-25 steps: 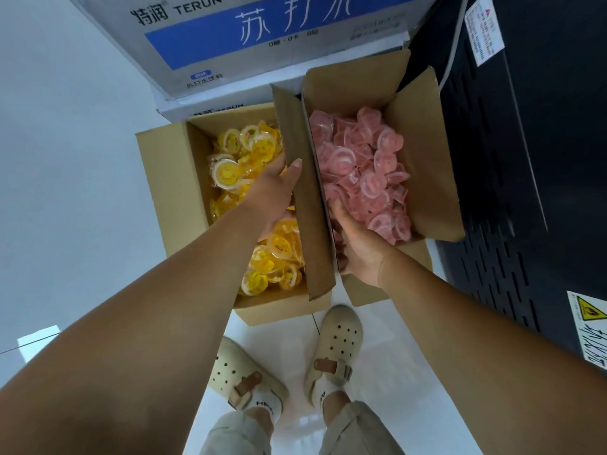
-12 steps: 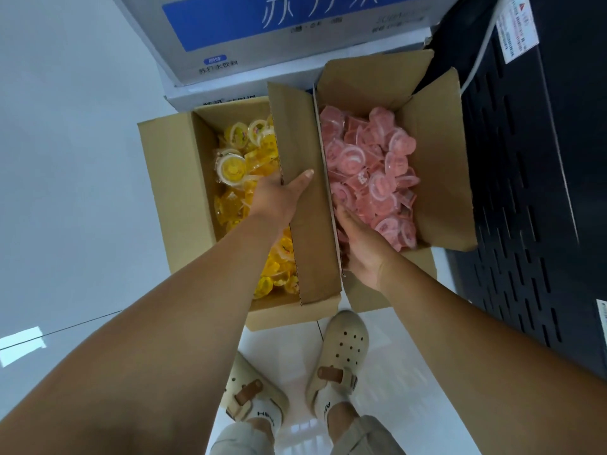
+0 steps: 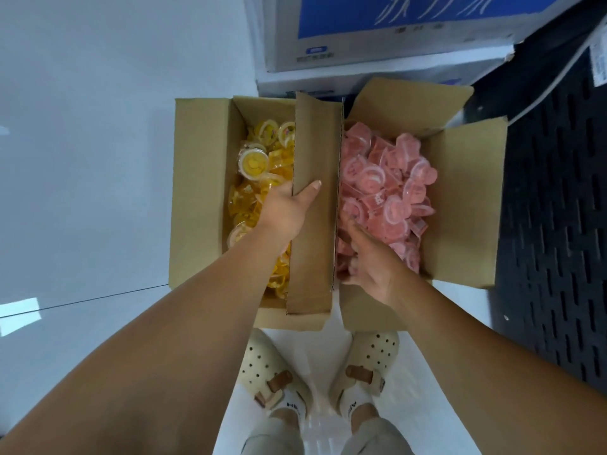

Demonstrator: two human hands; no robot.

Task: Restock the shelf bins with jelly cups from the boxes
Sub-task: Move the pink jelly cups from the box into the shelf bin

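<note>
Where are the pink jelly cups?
In the head view, the pink jelly cups fill the right cardboard box, between the box of yellow jelly cups and the black shelf panel, with the right hand among them.

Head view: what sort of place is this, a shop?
Probably a shop's stocking area or storeroom: two open cardboard boxes of yellow jelly cups and pink jelly cups sit on a pale floor, printed cartons are stacked behind, and a black perforated panel stands alongside.
</note>
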